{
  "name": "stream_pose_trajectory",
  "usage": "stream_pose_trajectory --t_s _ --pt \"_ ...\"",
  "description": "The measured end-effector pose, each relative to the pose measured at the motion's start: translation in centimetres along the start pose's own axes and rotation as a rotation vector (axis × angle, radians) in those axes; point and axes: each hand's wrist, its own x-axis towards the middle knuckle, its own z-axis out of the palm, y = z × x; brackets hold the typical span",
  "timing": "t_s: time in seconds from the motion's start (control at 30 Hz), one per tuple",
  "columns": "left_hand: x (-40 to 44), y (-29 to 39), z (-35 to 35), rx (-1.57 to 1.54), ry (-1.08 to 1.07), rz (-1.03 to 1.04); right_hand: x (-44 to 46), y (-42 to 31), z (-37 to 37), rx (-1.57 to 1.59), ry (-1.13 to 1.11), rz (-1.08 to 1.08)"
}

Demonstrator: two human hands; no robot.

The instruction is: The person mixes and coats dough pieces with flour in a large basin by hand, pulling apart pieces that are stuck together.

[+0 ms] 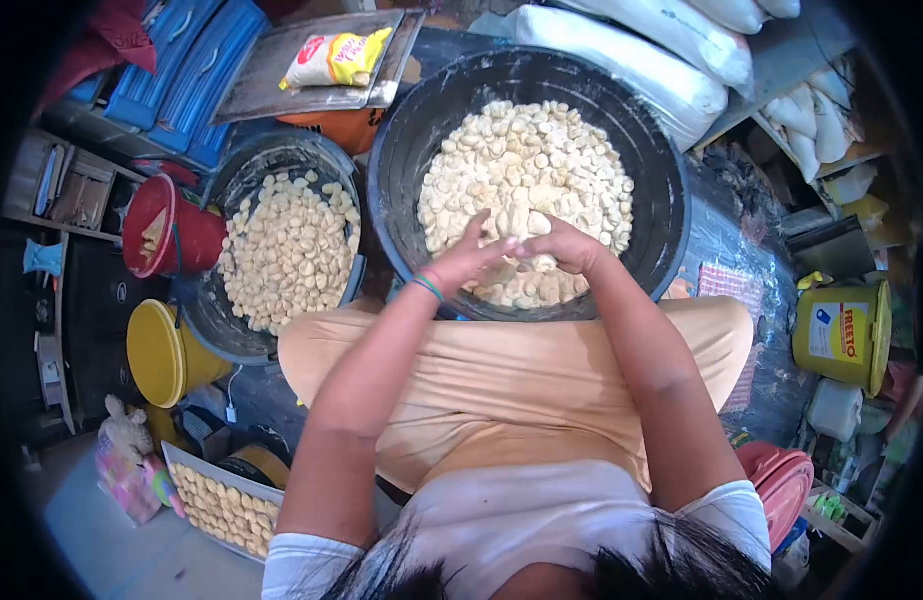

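A large black tub [672, 200] in front of my crossed legs holds a heap of pale, floury dough pieces [527, 160]. Over the near part of that heap, my left hand [474, 255] and my right hand [567, 245] meet at the fingertips. Several dough pieces lie between and just beyond the fingers, and both hands are cupped around them. To the left, a second dark tub [222, 325] contains more round dough pieces [287, 245]. Green and pink bands circle my left wrist.
A red bucket [172, 235] and a yellow bucket [172, 350] stand left. A tray of dough pieces [222, 508] lies lower left. A flour packet [334, 60] rests on metal trays, white sacks [622, 75] lie behind, and a yellow-green bucket [840, 335] stands right.
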Motion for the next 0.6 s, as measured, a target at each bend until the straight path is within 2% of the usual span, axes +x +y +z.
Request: stream_pose_trajectory --t_s 0.03,0.07,0.1,0.13,0.17,0.23,0.27,0.37,0.47,0.5,0.6 --pt "0.4 -0.7 0.9 -0.249 -0.065 -0.070 -0.4 -1.3 1.2 0.022 0.025 -0.022" --pt "1.1 -1.2 1.2 -0.391 -0.145 -0.033 -0.9 -2.3 2.1 0.048 0.047 -0.040" --pt "1.4 -1.2 1.4 -0.531 -0.225 -0.001 -1.5 -3.0 2.7 -0.189 0.201 -0.040" --pt "1.5 -1.4 1.5 -0.670 -0.307 0.026 -1.7 -3.0 3.0 -0.385 0.242 -0.140" --pt "1.7 -1.4 1.7 -0.666 -0.195 0.041 -1.8 -3.1 3.2 -0.583 0.284 -0.240" --pt "1.0 0.1 1.5 -0.653 -0.150 0.050 -2.3 -3.2 3.6 -0.867 0.419 -0.456" --pt "0.8 0.7 1.3 -0.651 -0.121 0.056 -2.5 -3.3 3.8 -0.681 0.411 -0.433" --pt "2.2 0.2 0.3 -0.714 -0.276 0.040 -3.1 -4.5 4.3 -0.207 0.388 -0.331" --pt "2.6 0.2 -0.1 -0.835 -0.330 0.058 -2.5 -4.2 3.2 0.237 0.383 -0.348" --pt "2.4 0.5 -0.2 -0.840 -0.334 0.072 -2.1 -4.2 2.8 0.333 0.429 -0.343" --pt "1.8 2.1 -0.1 -0.802 -0.322 0.078 -2.5 -4.1 3.4 0.314 0.504 -0.394"
